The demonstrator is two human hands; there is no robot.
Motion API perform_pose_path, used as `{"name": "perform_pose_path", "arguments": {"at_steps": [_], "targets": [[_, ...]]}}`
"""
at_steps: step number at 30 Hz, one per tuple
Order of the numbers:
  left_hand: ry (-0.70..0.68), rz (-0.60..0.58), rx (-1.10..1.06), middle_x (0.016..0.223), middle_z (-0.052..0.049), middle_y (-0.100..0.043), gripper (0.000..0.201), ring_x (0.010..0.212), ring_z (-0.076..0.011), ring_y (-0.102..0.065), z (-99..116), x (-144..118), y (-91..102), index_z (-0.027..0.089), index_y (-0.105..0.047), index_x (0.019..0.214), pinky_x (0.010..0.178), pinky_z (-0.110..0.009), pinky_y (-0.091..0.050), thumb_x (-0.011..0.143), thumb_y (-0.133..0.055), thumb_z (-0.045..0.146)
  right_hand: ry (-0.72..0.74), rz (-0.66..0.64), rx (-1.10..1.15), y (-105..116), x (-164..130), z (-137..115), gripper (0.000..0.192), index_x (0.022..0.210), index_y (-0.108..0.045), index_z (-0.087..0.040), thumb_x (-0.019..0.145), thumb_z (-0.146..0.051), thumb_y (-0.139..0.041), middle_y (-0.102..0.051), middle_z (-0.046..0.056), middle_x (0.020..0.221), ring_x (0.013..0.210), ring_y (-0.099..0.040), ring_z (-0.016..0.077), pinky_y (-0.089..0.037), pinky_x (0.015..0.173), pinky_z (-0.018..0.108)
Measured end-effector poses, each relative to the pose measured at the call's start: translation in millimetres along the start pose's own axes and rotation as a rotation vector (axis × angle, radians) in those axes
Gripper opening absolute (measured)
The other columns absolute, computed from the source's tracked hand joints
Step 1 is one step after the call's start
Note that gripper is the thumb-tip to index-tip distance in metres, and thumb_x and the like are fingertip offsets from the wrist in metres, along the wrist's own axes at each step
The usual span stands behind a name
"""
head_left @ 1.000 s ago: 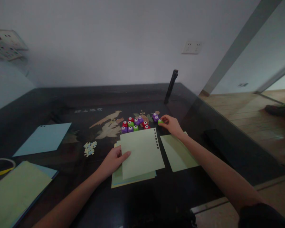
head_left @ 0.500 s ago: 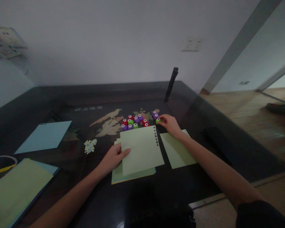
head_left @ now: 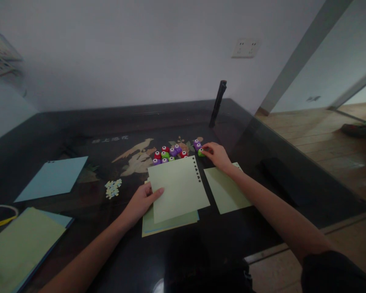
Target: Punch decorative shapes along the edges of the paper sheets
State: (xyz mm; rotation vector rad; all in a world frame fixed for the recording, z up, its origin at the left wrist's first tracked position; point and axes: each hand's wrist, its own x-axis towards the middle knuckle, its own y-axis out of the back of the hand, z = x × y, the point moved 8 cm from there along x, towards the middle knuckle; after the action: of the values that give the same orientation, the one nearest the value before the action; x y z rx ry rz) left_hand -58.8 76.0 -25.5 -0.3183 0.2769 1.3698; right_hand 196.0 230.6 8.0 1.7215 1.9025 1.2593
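Observation:
My left hand (head_left: 144,199) pinches a pale green sheet of paper (head_left: 177,191) by its left edge, thumb on top. A column of small punched shapes (head_left: 196,170) runs down the sheet's right edge. Under it lies a stack of coloured sheets (head_left: 171,228). The fingers of my right hand (head_left: 216,154) are closed on a small green craft punch (head_left: 200,152), beside purple craft punches (head_left: 197,143). Further left sits a cluster of red, purple and green craft punches (head_left: 172,152), its front partly hidden by the sheet.
Another pale green sheet (head_left: 227,189) lies under my right forearm. Paper cut-outs (head_left: 113,188), a blue sheet (head_left: 53,177) and a paper stack (head_left: 24,244) are on the left of the black table (head_left: 118,260). A black post (head_left: 218,103) stands at the back.
The view has shifted slightly. The sheet in my left hand has moved a little toward the punches and covers more of the front ones. My right hand stays at the green craft punch.

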Motion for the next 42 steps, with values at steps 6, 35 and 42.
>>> {"name": "perform_pose_path", "arguments": {"at_steps": [6,35,42], "targets": [[-0.003,-0.01,0.018,0.087,-0.009,-0.076,0.051,0.071,-0.0234,-0.072,-2,1,1.8,0.014,-0.062,0.099,0.064,-0.033,-0.057,0.067,-0.077,0.052,0.0,0.007,0.027,1,-1,-1,0.011,0.09,-0.071,-0.018,0.082,-0.024,-0.067,-0.065,0.007,0.093,0.074,-0.06,0.018,-0.045,0.074,0.031],[-0.287,0.152,0.374,0.09,-0.003,-0.065,0.06,0.072,-0.0182,-0.066,44,-16,-0.3,0.019,-0.04,0.134,0.06,-0.027,-0.055,0.082,-0.062,0.039,-0.265,-0.442,0.652,-1,-94,-77,0.012,0.089,-0.062,-0.02,0.078,-0.026,-0.064,-0.07,0.003,0.08,0.074,-0.065,0.0184,-0.05,0.067,0.032],[-0.414,0.099,0.638,0.065,0.004,-0.056,0.034,0.048,-0.012,-0.058,98,6,-33.0,0.019,-0.058,0.114,0.051,-0.025,-0.048,0.083,-0.058,0.031,-0.418,-0.26,0.709,37,-98,-45,0.032,0.096,-0.059,-0.02,0.069,-0.033,-0.071,-0.065,-0.001,0.069,0.062,-0.061,0.0164,-0.045,0.058,0.029]]}}
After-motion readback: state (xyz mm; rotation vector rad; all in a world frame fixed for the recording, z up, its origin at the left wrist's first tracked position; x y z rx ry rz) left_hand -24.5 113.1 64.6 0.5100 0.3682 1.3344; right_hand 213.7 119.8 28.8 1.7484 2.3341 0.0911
